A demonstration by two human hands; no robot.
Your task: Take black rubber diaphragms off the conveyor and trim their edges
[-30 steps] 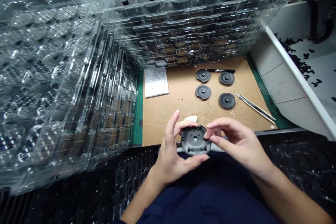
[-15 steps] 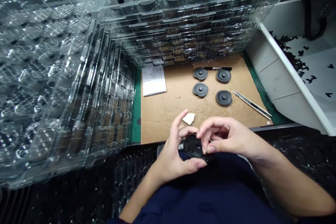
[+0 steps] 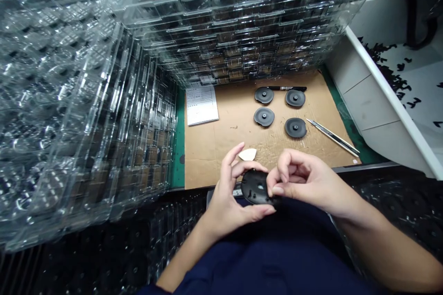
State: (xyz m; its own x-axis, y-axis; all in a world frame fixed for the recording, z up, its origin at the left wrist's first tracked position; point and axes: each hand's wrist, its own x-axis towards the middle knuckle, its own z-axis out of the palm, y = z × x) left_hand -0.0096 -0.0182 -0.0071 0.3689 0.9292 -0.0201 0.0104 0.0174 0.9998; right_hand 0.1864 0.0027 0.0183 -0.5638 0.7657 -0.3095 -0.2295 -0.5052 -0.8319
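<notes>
Near the front edge of the bench, my left hand grips a round black plastic disc by its rim, thumb below and fingers above. The disc's face shows small raised posts and a light spot off its middle. My right hand is pinched at the disc's right edge; anything between its thumb and fingertips is too small or hidden to make out. Several similar dark discs, one of them a round disc with a centre stud, lie on the cardboard. A whitish wedge-shaped piece lies just beyond my left fingers.
Clear plastic trays holding dark parts are stacked behind, with another tray stack at left. A paper slip, a black pen and tweezers lie on the cardboard. A white bin with small black pieces stands right.
The disc in my left hand has turned to show more of its face. My right hand's fingertips have shifted slightly and stay pinched at its right edge.
</notes>
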